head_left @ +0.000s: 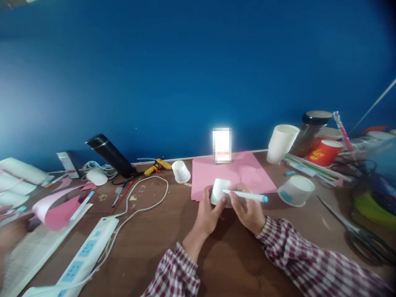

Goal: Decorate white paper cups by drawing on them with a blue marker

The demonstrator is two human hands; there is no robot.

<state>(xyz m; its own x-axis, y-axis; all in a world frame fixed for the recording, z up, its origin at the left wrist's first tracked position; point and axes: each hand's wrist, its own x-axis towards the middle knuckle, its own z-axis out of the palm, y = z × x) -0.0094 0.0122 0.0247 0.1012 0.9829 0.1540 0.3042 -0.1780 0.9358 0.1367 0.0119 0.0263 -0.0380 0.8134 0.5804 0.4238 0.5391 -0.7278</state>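
A small white paper cup (219, 190) is gripped in my left hand (206, 214), with the thumb along its near side. My right hand (247, 212) closes around a white marker with a light-blue end (251, 196). The marker's tip is at the side of the cup; whether it touches is too fine to tell. Just behind the hands lies pink paper (241, 171). A bright, pixelated white object (222, 145) stands on that paper. To the left, another paper cup (181, 171) rests on the table.
Scissors (355, 233), a wide paper tub (296, 190), tall white cups (281, 143) and a red cup (324, 152) are on the right. Leftward are a power strip (83, 255) with a looping cable, a yellow glue gun (158, 166) and a black flask (109, 154). Another person's hand (12, 235) shows far left.
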